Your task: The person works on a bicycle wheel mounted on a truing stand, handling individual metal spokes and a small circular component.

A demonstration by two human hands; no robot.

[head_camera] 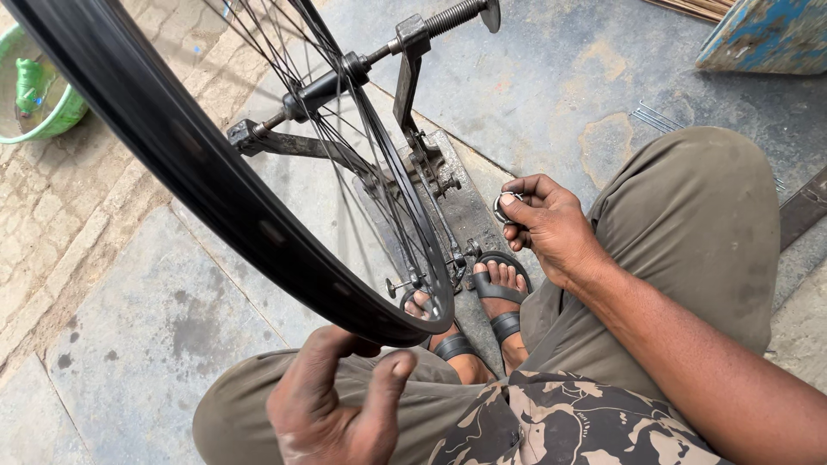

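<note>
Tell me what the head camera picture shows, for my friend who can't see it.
A seated person's left hand touches the black spoked bicycle wheel rim, which is mounted on a grey metal stand. Their right hand pinches a small round silvery tool. Black sandals rest on the stand's base, and a green plastic tub sits on the stone floor.

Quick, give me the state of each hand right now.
Left hand: open, fingers against the black wheel rim.
Right hand: closed on a small round metal tool.

The wheel rim [215, 185] looks matt black, perhaps painted metal; its spokes [345, 129] gleam thin steel. The truing stand [413, 112] is dull, greasy iron, the floor [155, 327] rough stained concrete.
</note>
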